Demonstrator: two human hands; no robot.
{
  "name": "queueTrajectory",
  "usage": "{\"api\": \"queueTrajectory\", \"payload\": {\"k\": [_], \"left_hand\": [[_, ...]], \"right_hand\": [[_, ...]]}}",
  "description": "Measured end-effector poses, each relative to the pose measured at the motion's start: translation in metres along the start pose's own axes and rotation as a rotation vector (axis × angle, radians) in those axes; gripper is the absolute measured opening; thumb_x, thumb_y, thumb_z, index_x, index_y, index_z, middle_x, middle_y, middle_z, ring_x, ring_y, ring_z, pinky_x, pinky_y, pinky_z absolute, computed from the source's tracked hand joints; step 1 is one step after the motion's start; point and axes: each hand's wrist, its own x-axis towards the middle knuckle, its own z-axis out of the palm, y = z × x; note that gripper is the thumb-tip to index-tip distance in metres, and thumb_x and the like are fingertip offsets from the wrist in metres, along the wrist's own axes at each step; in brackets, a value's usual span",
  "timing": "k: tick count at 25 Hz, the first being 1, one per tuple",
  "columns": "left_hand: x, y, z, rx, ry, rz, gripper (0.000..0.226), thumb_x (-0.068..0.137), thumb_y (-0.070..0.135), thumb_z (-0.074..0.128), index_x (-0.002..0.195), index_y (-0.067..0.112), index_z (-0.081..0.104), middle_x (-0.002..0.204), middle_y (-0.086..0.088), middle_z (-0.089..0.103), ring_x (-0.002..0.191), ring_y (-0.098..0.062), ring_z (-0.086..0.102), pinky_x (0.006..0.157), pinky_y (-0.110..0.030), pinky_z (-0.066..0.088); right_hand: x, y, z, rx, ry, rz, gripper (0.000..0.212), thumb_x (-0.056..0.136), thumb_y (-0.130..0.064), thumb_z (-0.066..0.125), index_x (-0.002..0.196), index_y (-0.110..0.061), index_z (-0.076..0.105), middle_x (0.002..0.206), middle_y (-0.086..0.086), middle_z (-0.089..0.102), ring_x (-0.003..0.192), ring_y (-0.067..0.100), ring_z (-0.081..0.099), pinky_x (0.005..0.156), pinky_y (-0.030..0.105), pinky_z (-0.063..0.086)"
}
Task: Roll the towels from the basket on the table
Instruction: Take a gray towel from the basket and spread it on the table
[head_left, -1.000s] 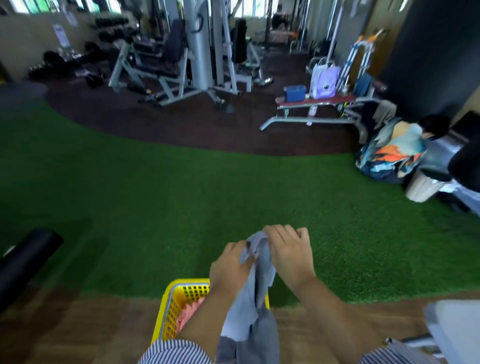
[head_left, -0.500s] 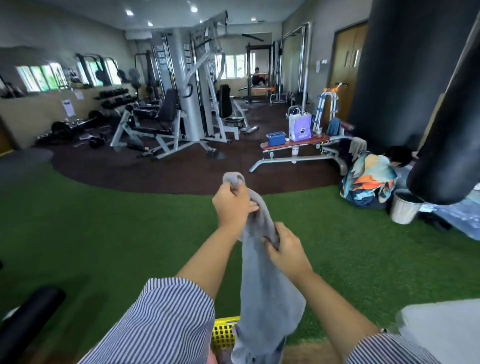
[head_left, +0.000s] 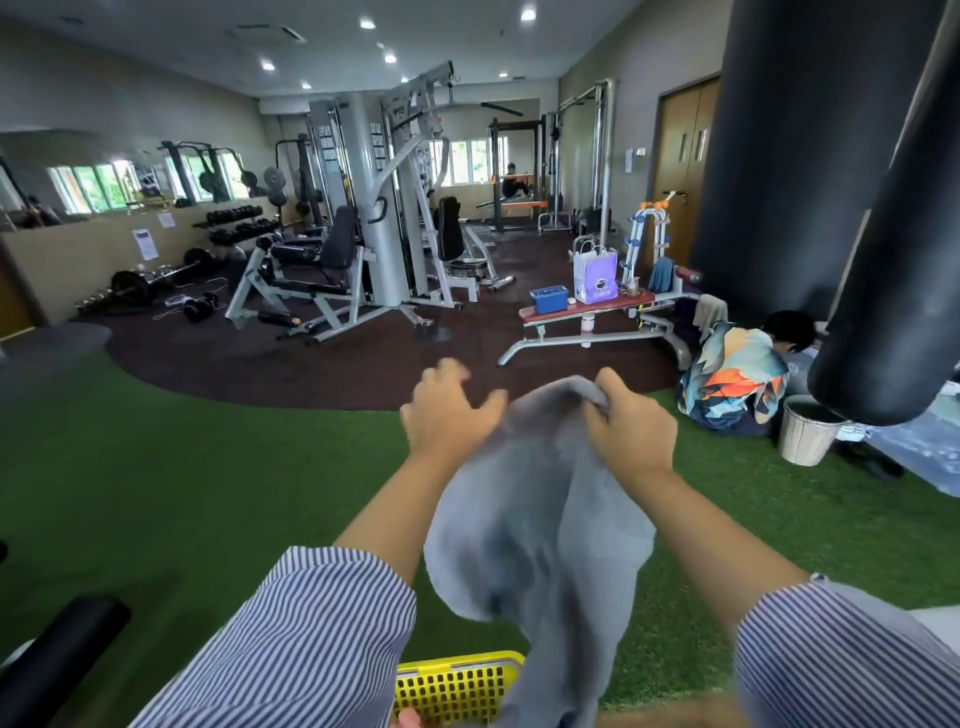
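We hold the grey towel (head_left: 540, 525) up in front of us, its long axis hanging straight down toward the yellow basket (head_left: 457, 686) near our lap. Our right hand (head_left: 631, 426) pinches the top edge; our left hand (head_left: 447, 410), fingers spread and blurred, sits just beside that edge, gripping nothing we can see. It is the nearer hand to catch the free corner, we judge. No table shows clearly; green turf (head_left: 156, 467) lies below, gym machines (head_left: 363, 234) far off.
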Motion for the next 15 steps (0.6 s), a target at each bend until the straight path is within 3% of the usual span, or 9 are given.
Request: {"api": "queueTrajectory", "payload": {"k": [1,3,4,6,8,10,11,13,15], "left_hand": [[-0.001,0.011,0.001,-0.117,-0.172,0.098,0.050,0.078,0.052,0.067,0.118,0.025,0.055,0.115,0.007,0.054,0.103,-0.009,0.051,0.086,-0.030,0.042],[-0.005,0.032,0.003,-0.305,-0.523,0.124,0.035,0.078,0.045,0.071,0.107,0.027,0.064,0.106,0.015,0.061,0.095,0.002,0.053,0.081,-0.019,0.042],[-0.003,0.035,0.005,-0.288,-0.542,0.131,0.026,0.078,0.038,0.070,0.097,0.022,0.067,0.095,0.012,0.065,0.085,-0.002,0.055,0.073,-0.020,0.043],[-0.001,0.032,0.001,-0.178,-0.425,0.170,0.017,0.074,0.030,0.060,0.080,0.014,0.060,0.074,0.004,0.060,0.068,-0.012,0.050,0.058,-0.021,0.041],[0.000,0.018,-0.008,-0.101,-0.387,0.163,0.005,0.076,0.020,0.056,0.078,0.016,0.054,0.070,0.001,0.058,0.061,-0.014,0.051,0.052,-0.021,0.046],[0.000,-0.006,-0.022,0.012,-0.414,0.112,0.013,0.082,0.009,0.049,0.086,0.018,0.058,0.080,-0.004,0.066,0.060,-0.016,0.061,0.058,-0.029,0.055],[0.000,-0.017,-0.030,0.075,-0.341,0.082,0.020,0.084,0.006,0.045,0.089,0.018,0.060,0.086,-0.009,0.068,0.066,-0.021,0.065,0.065,-0.033,0.056],[0.006,-0.030,-0.049,0.168,-0.029,0.023,0.027,0.088,0.003,0.039,0.104,0.013,0.060,0.097,-0.019,0.065,0.086,-0.035,0.063,0.074,-0.042,0.051],[0.010,-0.030,-0.073,0.135,0.243,-0.075,0.031,0.093,0.003,0.033,0.117,0.010,0.052,0.095,-0.022,0.059,0.085,-0.036,0.055,0.069,-0.041,0.043]], "right_hand": [[0.007,-0.004,-0.003,-0.007,0.037,-0.065,0.015,0.084,-0.021,0.054,0.074,-0.014,0.044,0.048,0.002,0.045,0.050,0.035,0.053,0.044,0.024,0.015],[0.017,-0.012,-0.008,-0.012,0.107,-0.151,0.014,0.080,-0.024,0.051,0.073,-0.012,0.048,0.049,0.008,0.051,0.046,0.036,0.054,0.044,0.021,0.013],[0.022,-0.016,-0.012,-0.002,0.137,-0.142,0.014,0.081,-0.024,0.051,0.074,-0.012,0.049,0.051,0.009,0.051,0.049,0.036,0.055,0.044,0.022,0.015],[0.034,-0.020,-0.022,0.008,0.127,-0.060,0.013,0.085,-0.024,0.052,0.079,-0.013,0.050,0.058,0.007,0.051,0.061,0.037,0.057,0.048,0.028,0.024],[0.045,-0.019,-0.032,0.017,0.109,0.032,0.009,0.084,-0.026,0.053,0.082,-0.017,0.050,0.066,0.005,0.054,0.071,0.035,0.057,0.054,0.031,0.031],[0.053,-0.016,-0.042,0.113,0.162,0.124,0.010,0.083,-0.029,0.054,0.079,-0.021,0.048,0.071,0.004,0.057,0.072,0.032,0.054,0.058,0.031,0.033],[0.055,-0.013,-0.044,0.181,0.139,0.153,0.015,0.082,-0.031,0.055,0.074,-0.020,0.048,0.068,0.002,0.056,0.071,0.030,0.051,0.058,0.030,0.033],[0.057,-0.003,-0.044,0.202,-0.109,0.108,0.032,0.078,-0.038,0.062,0.059,-0.016,0.048,0.056,-0.001,0.051,0.065,0.026,0.050,0.054,0.031,0.036],[0.048,0.005,-0.039,0.111,-0.469,0.042,0.048,0.071,-0.051,0.070,0.049,-0.015,0.048,0.048,0.000,0.051,0.056,0.021,0.052,0.053,0.030,0.039]]}}
